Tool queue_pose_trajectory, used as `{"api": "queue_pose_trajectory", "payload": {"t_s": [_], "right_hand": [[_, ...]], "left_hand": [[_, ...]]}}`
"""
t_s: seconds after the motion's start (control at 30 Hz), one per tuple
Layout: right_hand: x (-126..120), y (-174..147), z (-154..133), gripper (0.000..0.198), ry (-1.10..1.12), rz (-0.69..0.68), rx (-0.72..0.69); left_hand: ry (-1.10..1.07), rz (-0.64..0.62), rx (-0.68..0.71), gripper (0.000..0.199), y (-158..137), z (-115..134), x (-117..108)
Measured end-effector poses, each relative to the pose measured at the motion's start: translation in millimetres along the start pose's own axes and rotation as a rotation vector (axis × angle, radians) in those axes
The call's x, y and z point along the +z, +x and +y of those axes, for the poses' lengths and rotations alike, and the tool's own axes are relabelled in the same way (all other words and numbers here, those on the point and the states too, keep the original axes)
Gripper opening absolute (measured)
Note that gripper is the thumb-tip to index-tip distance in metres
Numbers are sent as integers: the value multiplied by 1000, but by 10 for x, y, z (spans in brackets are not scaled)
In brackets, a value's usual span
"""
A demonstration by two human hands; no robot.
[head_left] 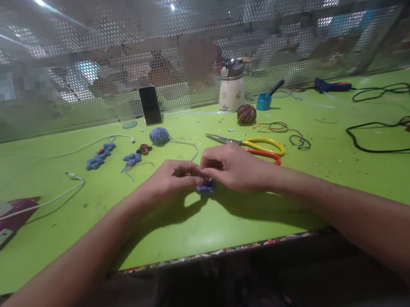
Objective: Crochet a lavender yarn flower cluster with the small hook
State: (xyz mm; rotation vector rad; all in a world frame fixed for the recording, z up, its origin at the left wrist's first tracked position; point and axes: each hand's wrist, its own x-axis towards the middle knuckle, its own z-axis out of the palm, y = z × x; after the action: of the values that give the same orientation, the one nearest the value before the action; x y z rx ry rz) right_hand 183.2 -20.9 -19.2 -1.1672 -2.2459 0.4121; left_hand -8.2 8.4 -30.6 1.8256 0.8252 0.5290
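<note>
My left hand (178,178) and my right hand (226,168) meet over the green table, both with fingers pinched together. Between them is a small blue-purple yarn piece (206,188), partly hidden by the fingertips. A strand of blue yarn runs from a blue yarn ball (159,135) towards my hands. Scissors (261,146) with yellow and red handles lie just beyond my right hand. Left of my hands rest a blue yarn flower (132,159) with loose tails, a dark red-and-black yarn piece (144,149) and a strip of joined blue flowers (101,156).
A phone (150,105) stands upright against the perforated screen. A bottle (231,88), a multicoloured yarn ball (246,115) and a blue pot (264,101) are at the back. A blue glue gun (332,85) lies far right. Power strips (3,224) and cables flank both sides.
</note>
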Motion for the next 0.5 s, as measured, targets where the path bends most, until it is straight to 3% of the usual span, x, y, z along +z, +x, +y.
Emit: {"api": "queue_pose_trajectory", "payload": {"t_s": [0.33,0.43,0.5], "right_hand": [[-38,1,-25,7,169,-35,73],[-55,12,4,31,264,4,115],[-60,12,5,36,282,2,134]], "left_hand": [[-202,88,-154,20,59,-154,-29],[-197,42,-151,25,54,-146,-31],[-191,6,-125,29,55,-140,-15]]}}
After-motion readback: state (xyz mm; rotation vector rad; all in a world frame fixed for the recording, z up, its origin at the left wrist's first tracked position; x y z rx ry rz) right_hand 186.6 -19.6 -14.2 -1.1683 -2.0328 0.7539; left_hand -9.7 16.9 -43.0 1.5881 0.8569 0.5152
